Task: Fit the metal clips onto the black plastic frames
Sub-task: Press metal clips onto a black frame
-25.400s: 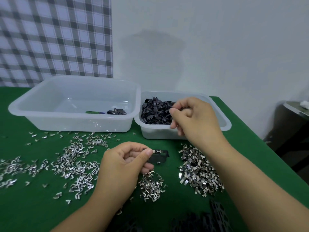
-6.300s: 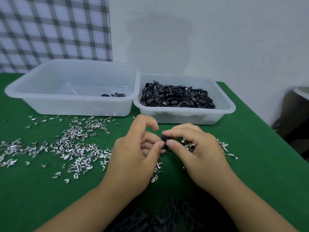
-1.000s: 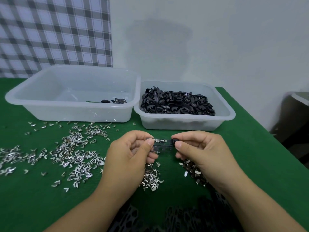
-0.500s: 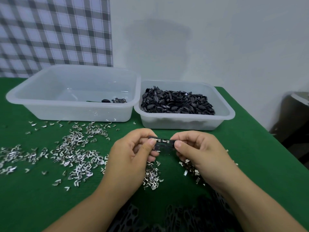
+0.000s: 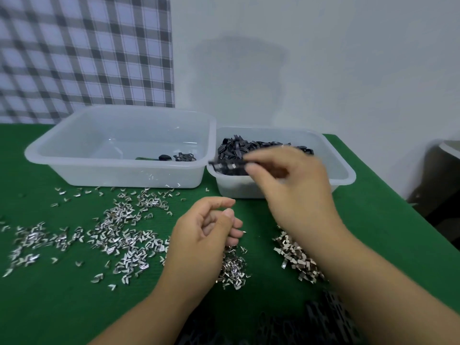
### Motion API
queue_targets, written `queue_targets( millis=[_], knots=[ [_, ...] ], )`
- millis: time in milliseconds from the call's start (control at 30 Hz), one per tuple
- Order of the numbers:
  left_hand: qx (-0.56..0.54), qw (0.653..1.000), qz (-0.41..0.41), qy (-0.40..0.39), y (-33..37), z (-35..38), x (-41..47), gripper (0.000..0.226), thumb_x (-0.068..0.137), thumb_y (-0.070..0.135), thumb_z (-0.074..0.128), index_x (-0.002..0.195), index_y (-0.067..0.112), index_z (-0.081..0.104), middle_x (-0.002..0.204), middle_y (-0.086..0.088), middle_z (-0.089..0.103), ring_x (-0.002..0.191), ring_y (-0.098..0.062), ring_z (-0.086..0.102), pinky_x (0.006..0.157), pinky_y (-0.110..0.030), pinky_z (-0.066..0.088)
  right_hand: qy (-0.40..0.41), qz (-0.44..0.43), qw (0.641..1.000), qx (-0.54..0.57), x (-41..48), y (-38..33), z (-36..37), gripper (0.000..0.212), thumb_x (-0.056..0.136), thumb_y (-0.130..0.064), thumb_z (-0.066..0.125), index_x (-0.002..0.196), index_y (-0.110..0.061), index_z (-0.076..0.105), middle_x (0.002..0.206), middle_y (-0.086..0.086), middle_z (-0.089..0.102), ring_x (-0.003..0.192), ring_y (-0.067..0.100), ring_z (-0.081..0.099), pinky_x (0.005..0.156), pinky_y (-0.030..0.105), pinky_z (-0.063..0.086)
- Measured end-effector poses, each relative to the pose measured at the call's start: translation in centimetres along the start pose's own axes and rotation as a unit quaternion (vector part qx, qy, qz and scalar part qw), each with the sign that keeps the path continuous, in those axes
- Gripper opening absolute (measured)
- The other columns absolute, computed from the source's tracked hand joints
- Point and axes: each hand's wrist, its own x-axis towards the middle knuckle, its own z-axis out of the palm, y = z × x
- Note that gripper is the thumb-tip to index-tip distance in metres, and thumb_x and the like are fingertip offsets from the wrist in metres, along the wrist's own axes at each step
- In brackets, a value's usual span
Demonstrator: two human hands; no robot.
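Observation:
My right hand (image 5: 293, 192) pinches a black plastic frame (image 5: 227, 166) with metal clips along its edge. It holds the frame, blurred by motion, in the air in front of the gap between the two tubs. My left hand (image 5: 199, 235) hovers low over the green table with its fingers loosely curled and holds nothing. Loose metal clips (image 5: 124, 227) lie scattered to its left. A small heap of clips (image 5: 234, 267) sits just under it, and another heap (image 5: 293, 252) lies below my right wrist.
A small clear tub (image 5: 343, 175) at the back right holds a pile of black frames (image 5: 239, 145). The larger clear tub (image 5: 119, 175) to its left holds a few dark pieces (image 5: 185, 156). Dark perforated parts (image 5: 331, 317) lie at the near edge. The green table ends at the right.
My left hand has let go of the frame and dropped toward the table. My right hand has carried the clipped frame up and back toward the tubs.

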Motion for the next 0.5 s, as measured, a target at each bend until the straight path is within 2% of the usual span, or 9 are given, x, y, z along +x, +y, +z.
queue_targets(
  millis=[100, 200, 300, 367, 500],
  knots=[
    [0.009, 1.0, -0.003, -0.002, 0.0, -0.1, 0.0, 0.018, 0.093, 0.008, 0.052, 0.089, 0.017, 0.067, 0.073, -0.006, 0.071, 0.066, -0.014, 0.067, 0.062, -0.021, 0.055, 0.006, -0.046, 0.998, -0.038, 4.7, -1.5, 2.2, 0.017, 0.082, -0.015, 0.067, 0.098, -0.019, 0.071, 0.081, -0.009, 0.065, 0.077, 0.003, 0.056, 0.075, 0.013, 0.042],
    [0.011, 1.0, -0.005, -0.009, 0.2, -0.1, -0.1, 0.019, 0.093, 0.005, 0.051, 0.085, 0.012, 0.068, 0.072, -0.006, 0.07, 0.064, -0.013, 0.066, 0.06, -0.02, 0.054, -0.035, -0.048, 0.997, -0.053, 8.2, -2.0, 4.6, 0.014, 0.084, -0.014, 0.065, 0.097, -0.015, 0.068, 0.085, -0.007, 0.065, 0.081, 0.009, 0.058, 0.079, 0.019, 0.045],
    [0.018, 1.0, -0.007, -0.008, 0.1, -0.1, -0.1, 0.02, 0.093, 0.005, 0.051, 0.084, 0.01, 0.067, 0.071, -0.007, 0.07, 0.063, -0.013, 0.065, 0.06, -0.021, 0.054, -0.135, -0.052, 0.985, -0.096, 9.1, -2.1, 6.2, 0.023, 0.086, -0.019, 0.065, 0.108, -0.017, 0.066, 0.112, -0.002, 0.064, 0.1, 0.011, 0.057, 0.09, 0.02, 0.041],
    [0.022, 1.0, -0.006, -0.009, 0.1, -0.2, -0.1, 0.02, 0.093, 0.005, 0.05, 0.083, 0.01, 0.067, 0.071, -0.007, 0.07, 0.063, -0.013, 0.065, 0.06, -0.022, 0.055, -0.166, -0.061, 0.979, -0.1, 8.2, -2.2, 6.4, 0.026, 0.085, -0.024, 0.065, 0.111, -0.019, 0.065, 0.12, -0.002, 0.059, 0.107, 0.012, 0.054, 0.09, 0.018, 0.036],
    [0.039, 0.999, -0.005, -0.008, 0.4, -0.1, -0.2, 0.02, 0.094, 0.006, 0.05, 0.082, 0.009, 0.066, 0.067, -0.006, 0.069, 0.06, -0.01, 0.065, 0.059, -0.022, 0.055, -0.158, -0.084, 0.981, -0.069, 3.6, -2.7, 4.0, 0.009, 0.083, -0.022, 0.066, 0.09, -0.02, 0.071, 0.089, -0.007, 0.061, 0.076, 0.003, 0.051, 0.068, 0.016, 0.036]
  ],
)
